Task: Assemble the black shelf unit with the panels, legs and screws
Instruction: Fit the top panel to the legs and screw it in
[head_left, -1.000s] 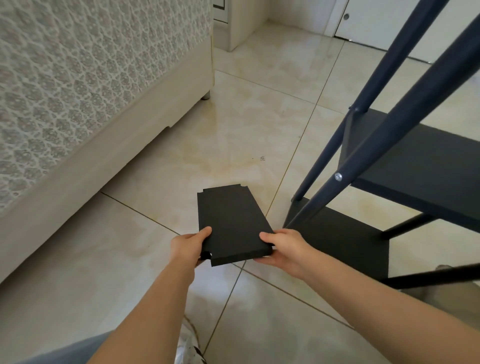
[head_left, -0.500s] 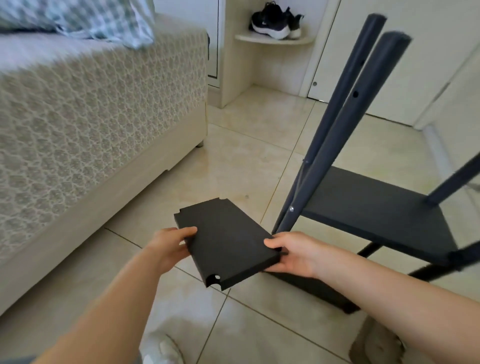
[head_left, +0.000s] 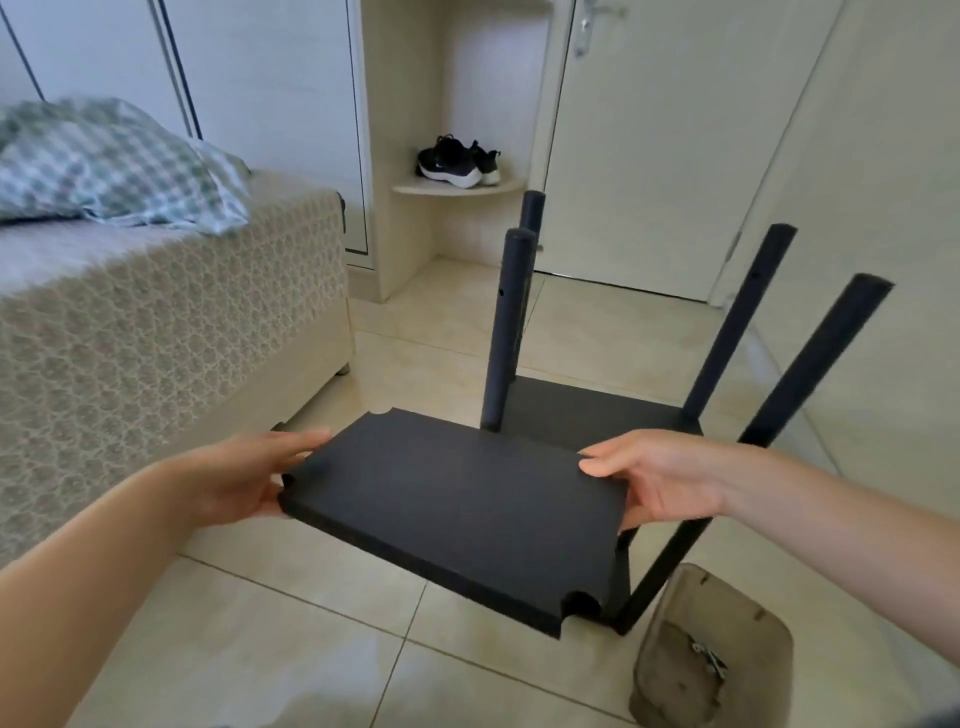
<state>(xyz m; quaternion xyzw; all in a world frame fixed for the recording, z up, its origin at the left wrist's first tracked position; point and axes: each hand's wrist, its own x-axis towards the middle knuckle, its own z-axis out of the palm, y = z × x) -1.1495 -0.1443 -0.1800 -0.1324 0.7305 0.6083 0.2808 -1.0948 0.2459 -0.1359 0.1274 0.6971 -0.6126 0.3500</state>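
Black panel (head_left: 452, 499) hangs just in front of the upright legs (head_left: 506, 332), left hand (head_left: 244, 483) and right hand (head_left: 660, 483) each gripping a short end, thumb above, fingers beneath. Fitting this shelf looks to be the step; next, its corner notches must meet the four legs.

Left forearm (head_left: 104, 571) and right forearm (head_left: 831, 509) bare to frame edge. Left hand (head_left: 249, 478), right hand (head_left: 660, 483) bare, slim. Dark grey-blue sliver (head_left: 948, 721) at bottom right corner, possibly clothing; too small to tell.
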